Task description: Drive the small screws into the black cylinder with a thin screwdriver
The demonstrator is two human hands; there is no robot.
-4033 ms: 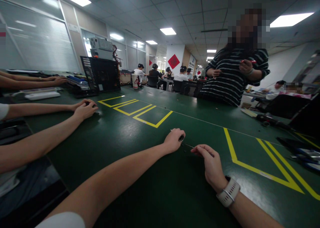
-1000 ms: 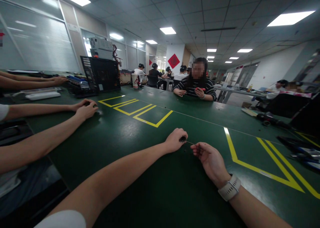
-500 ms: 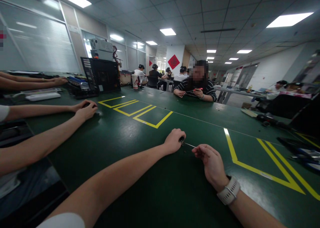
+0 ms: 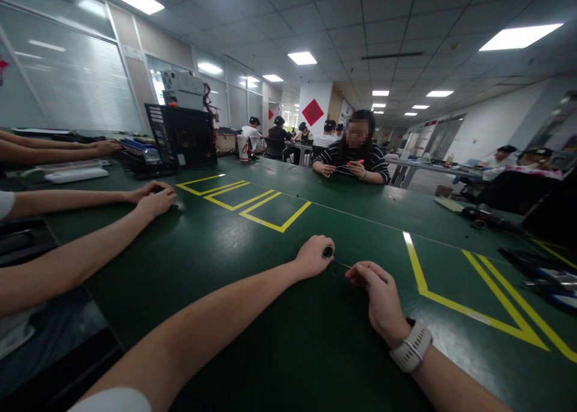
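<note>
Since half a second ago, your hands have barely shifted on the green table (image 4: 252, 340).
Your left hand (image 4: 313, 257) is fisted round a small dark ring (image 4: 327, 252); your right hand (image 4: 381, 298) pinches a thin wire (image 4: 343, 265) at its fingertips. Keep both wrists planted and feed straight.

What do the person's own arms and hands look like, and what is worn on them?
Both forearms are bare. The left arm shows the edge of a short white sleeve near the shoulder, and the left hand has nothing on it. The right hand is also bare, but its wrist carries a watch with a pale grey band. No gloves or rings can be seen.
</note>
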